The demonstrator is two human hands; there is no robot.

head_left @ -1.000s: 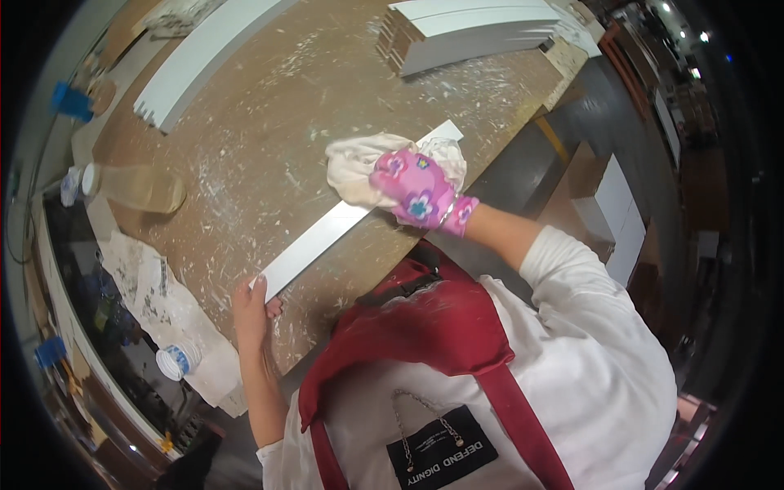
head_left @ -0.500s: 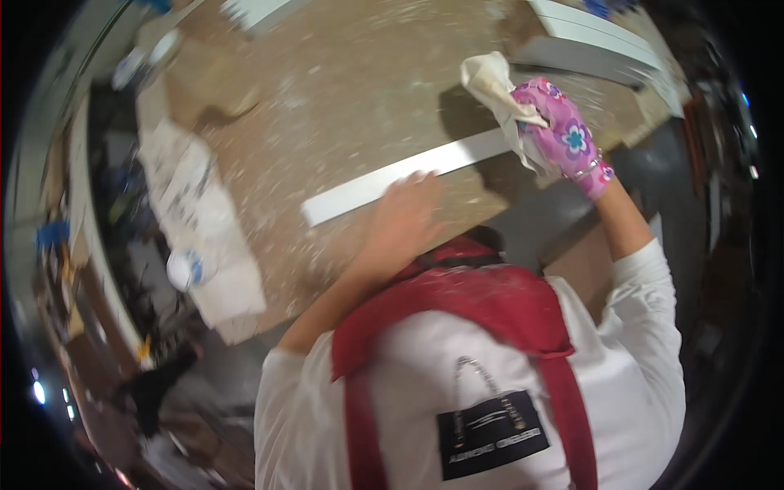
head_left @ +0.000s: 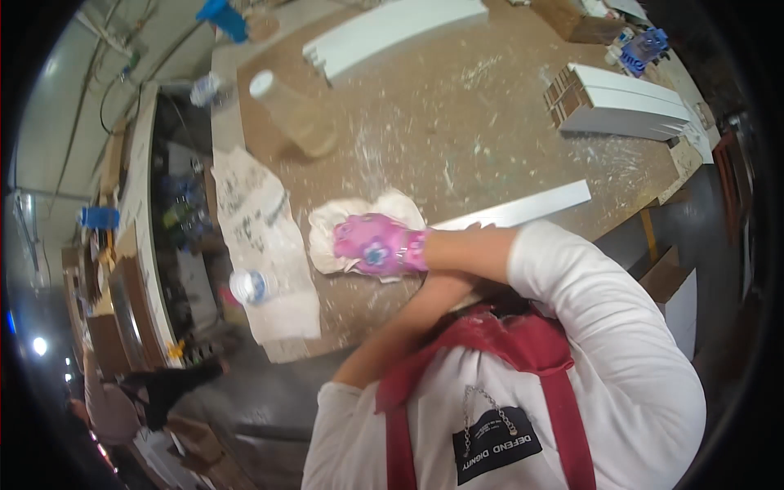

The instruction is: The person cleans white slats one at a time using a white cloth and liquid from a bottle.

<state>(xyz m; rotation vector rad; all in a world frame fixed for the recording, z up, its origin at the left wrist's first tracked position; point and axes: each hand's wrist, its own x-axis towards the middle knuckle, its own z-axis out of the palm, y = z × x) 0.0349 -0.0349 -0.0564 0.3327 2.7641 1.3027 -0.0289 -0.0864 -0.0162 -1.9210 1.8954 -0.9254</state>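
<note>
My right hand [head_left: 377,245] wears a pink glove with a flower pattern and is closed on a crumpled cream cloth [head_left: 327,229]. The cloth covers the left end of a long, narrow white board [head_left: 539,204] lying near the table's front edge. My right forearm crosses over my left one. Under it, my bare left hand [head_left: 483,225] is mostly hidden; only a bit of its fingers shows at the board's near side, so their grip is not visible.
A stained cream sheet [head_left: 273,286] with a white-capped bottle [head_left: 247,286] lies at left. Behind it lies a capped, translucent container [head_left: 290,114]. White boards [head_left: 392,33] lie at the back, with a stack [head_left: 625,102] at right. Cartons [head_left: 670,282] stand beyond the table [head_left: 457,147].
My right hand has swept the cloth leftward from the board's right part to its left end, crossing over my left arm. The view has shifted too.
</note>
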